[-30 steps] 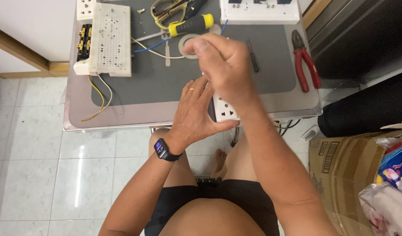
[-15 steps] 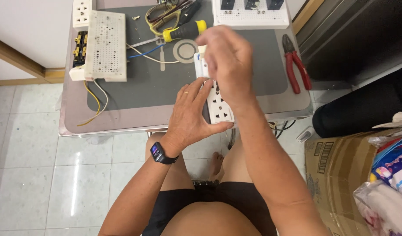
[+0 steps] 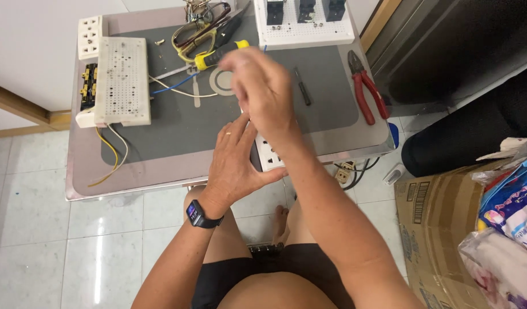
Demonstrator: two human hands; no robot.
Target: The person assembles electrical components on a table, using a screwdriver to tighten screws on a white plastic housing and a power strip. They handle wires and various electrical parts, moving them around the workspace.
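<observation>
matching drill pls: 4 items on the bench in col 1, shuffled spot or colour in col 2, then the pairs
Column 1:
1. pliers
2. perforated board
3. screwdriver
4. power strip

Column 2:
A. white, at the front edge of the table, under the left hand
B. red handles, right side of the grey mat
C. yellow and black handle, top centre, just left of the raised right hand
D. cream, left side of the mat, yellow and white wires trailing below it

Pairs: 1-B, 2-D, 3-C, 4-A
</observation>
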